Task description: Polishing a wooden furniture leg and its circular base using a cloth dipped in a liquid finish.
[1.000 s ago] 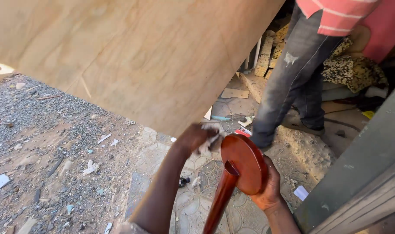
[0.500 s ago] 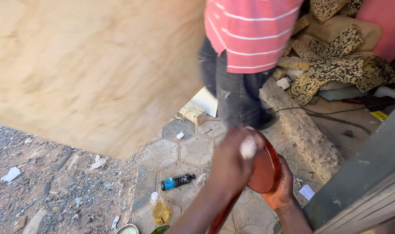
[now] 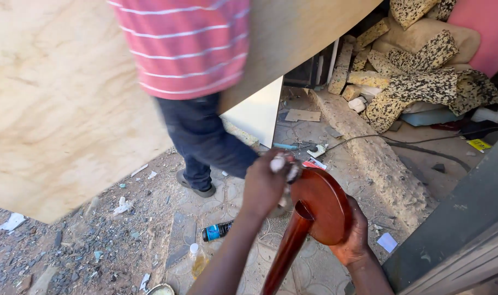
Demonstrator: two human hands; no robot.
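My right hand (image 3: 354,236) grips the far rim of a round reddish-brown wooden disc (image 3: 325,203) that sits on a turned wooden leg (image 3: 284,254). My left hand (image 3: 266,183) is closed around a small whitish cloth wad (image 3: 279,164) and presses it at the disc's upper left edge. The leg runs down toward the bottom of the view between my forearms.
A person in a pink striped shirt (image 3: 186,46) and dark trousers walks by carrying a large plywood sheet (image 3: 58,104). A dark bottle (image 3: 219,230) and a yellowish bottle (image 3: 197,259) lie on the ground. Foam scraps (image 3: 418,82) are piled at upper right. A grey panel (image 3: 456,218) stands at right.
The person carrying the plywood has moved left across the view. My left hand slid from the disc's face to its upper left edge. My right hand stays on the rim.
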